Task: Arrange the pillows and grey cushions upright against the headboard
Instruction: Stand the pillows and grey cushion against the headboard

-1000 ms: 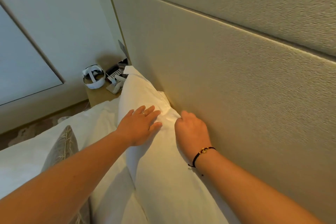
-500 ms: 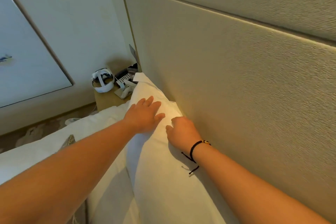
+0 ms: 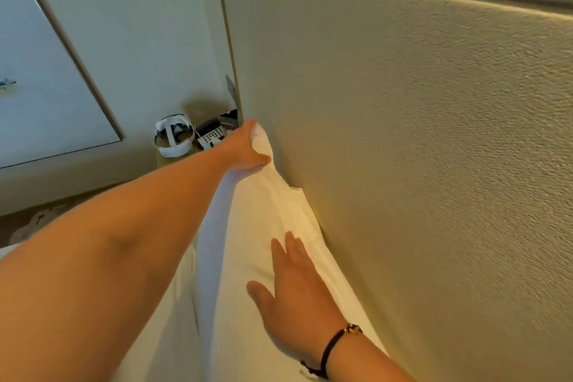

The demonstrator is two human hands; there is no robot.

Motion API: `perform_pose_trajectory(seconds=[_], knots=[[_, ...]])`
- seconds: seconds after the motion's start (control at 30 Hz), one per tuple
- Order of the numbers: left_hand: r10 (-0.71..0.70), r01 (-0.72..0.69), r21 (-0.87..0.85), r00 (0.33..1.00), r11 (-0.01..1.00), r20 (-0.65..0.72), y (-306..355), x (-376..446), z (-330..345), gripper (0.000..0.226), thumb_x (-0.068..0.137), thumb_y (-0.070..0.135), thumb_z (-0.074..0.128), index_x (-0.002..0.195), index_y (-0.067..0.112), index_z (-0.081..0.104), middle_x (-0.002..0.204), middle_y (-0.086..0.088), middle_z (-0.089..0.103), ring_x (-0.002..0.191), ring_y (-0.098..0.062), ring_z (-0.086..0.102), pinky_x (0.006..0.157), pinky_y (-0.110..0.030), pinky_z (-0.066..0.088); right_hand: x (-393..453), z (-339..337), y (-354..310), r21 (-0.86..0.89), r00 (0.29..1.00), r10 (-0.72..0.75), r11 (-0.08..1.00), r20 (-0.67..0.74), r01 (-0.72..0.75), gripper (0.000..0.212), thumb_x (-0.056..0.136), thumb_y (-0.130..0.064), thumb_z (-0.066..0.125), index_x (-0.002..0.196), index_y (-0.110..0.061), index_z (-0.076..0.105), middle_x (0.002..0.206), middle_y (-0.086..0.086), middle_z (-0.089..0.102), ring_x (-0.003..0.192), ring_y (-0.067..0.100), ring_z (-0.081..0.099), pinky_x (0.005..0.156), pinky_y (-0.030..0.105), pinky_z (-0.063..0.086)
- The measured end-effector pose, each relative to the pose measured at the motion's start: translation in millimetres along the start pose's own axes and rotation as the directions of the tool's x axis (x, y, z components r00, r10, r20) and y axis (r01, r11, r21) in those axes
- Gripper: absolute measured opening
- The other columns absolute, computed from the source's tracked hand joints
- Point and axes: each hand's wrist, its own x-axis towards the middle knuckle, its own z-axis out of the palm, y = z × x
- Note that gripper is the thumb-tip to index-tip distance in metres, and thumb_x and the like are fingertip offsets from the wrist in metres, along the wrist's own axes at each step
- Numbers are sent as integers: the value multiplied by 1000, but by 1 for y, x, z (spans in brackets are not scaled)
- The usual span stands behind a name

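White and soft, the pillow (image 3: 248, 251) stands on its edge, up against the headboard (image 3: 403, 133). Its long top edge runs from near us to the far corner of the bed. Its back touches the headboard all along.

The left hand (image 3: 245, 149) reaches far out to the pillow's far top corner. Its thumb lies on the near side of that corner and the fingers wrap over the top, so it holds the corner. The fingertips are hidden behind the pillow.

The right hand (image 3: 294, 295) lies flat on the pillow's top, closer to us. Its fingers are straight and spread a little. It presses on the pillow and grabs nothing. A black bracelet (image 3: 333, 347) with a small gold bead sits on that wrist.

Past the pillow stands a small table (image 3: 169, 160) beside the bed. On it is a white headset (image 3: 172, 135) and, just to its right, a phone (image 3: 212, 133) with buttons. The left arm covers part of the table.

A pale wall (image 3: 124, 25) is behind the table. No grey cushion shows here.
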Motion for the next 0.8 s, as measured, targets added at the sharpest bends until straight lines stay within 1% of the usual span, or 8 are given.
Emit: perform_pose_trajectory(seconds=[0.1, 0.17, 0.3, 0.4, 0.57, 0.67, 0.73, 0.8], knots=[[-119, 111, -342, 993, 933, -3, -3, 10, 6, 73, 85, 45, 65, 147, 18, 38, 141, -13, 54, 128, -34, 52, 105, -47, 44, -2, -10, 9, -17, 1000, 27, 999, 4, -27, 77, 97, -57, 41, 155, -27, -1, 162, -5, -18, 148, 15, -17, 117, 28, 0], [-160, 103, -394, 981, 913, -114, -8, 13, 10, 42, 90, 35, 56, 122, 10, 61, 114, -16, 68, 108, -35, 63, 90, -42, 53, -2, -13, 11, -39, 999, 33, 999, 7, -33, 78, 96, -57, 42, 155, -28, -2, 162, -4, -18, 148, 15, -16, 117, 28, -1], [-330, 181, -528, 922, 830, -202, -8, 15, 1, 18, 90, 27, 62, 87, 14, 73, 66, -8, 69, 78, -32, 72, 62, -35, 55, -1, -8, 14, -72, 1000, 12, 997, -8, -13, 80, 96, -57, 43, 155, -30, -4, 161, -3, -20, 147, 14, -19, 116, 27, -6], [-359, 133, -635, 902, 761, -241, -4, 26, -12, 17, 89, 35, 69, 86, 19, 69, 92, -11, 74, 95, -34, 69, 87, -39, 55, -1, -5, 15, -70, 999, -6, 998, -31, 4, 79, 95, -58, 43, 154, -33, -4, 160, -7, -23, 146, 11, -21, 112, 24, -8], [-419, 170, -650, 874, 740, -248, 3, 37, -45, 30, 91, 42, 66, 95, 13, 75, 93, -5, 70, 84, -24, 66, 82, -35, 56, 0, -7, 14, -55, 1000, -6, 998, -29, 4, 78, 95, -57, 45, 154, -36, -2, 160, -9, -22, 147, 10, -20, 112, 25, -7], [-398, 90, -722, 877, 686, -269, 3, 38, -53, 17, 92, 30, 67, 96, 13, 70, 100, -9, 71, 79, -21, 66, 76, -36, 58, 2, -10, 13, -32, 999, 23, 999, -24, -23, 80, 94, -57, 47, 154, -37, -2, 160, -11, -23, 147, 10, -20, 112, 27, -6], [-327, -7, -717, 887, 697, -327, 5, 32, -52, 13, 92, 28, 66, 101, 23, 58, 110, -5, 64, 75, -13, 59, 60, -27, 49, 3, -10, 14, -29, 999, 40, 999, -13, -40, 81, 94, -59, 47, 154, -35, -3, 160, -11, -22, 147, 11, -20, 114, 27, -4], [-144, -82, -566, 928, 820, -343, 5, 26, -48, 25, 93, 32, 65, 114, 25, 53, 115, -1, 57, 83, -13, 58, 64, -25, 46, 3, -10, 15, -27, 999, 50, 998, -2, -50, 82, 93, -60, 46, 154, -34, -3, 160, -10, -22, 147, 11, -19, 115, 27, -4]])
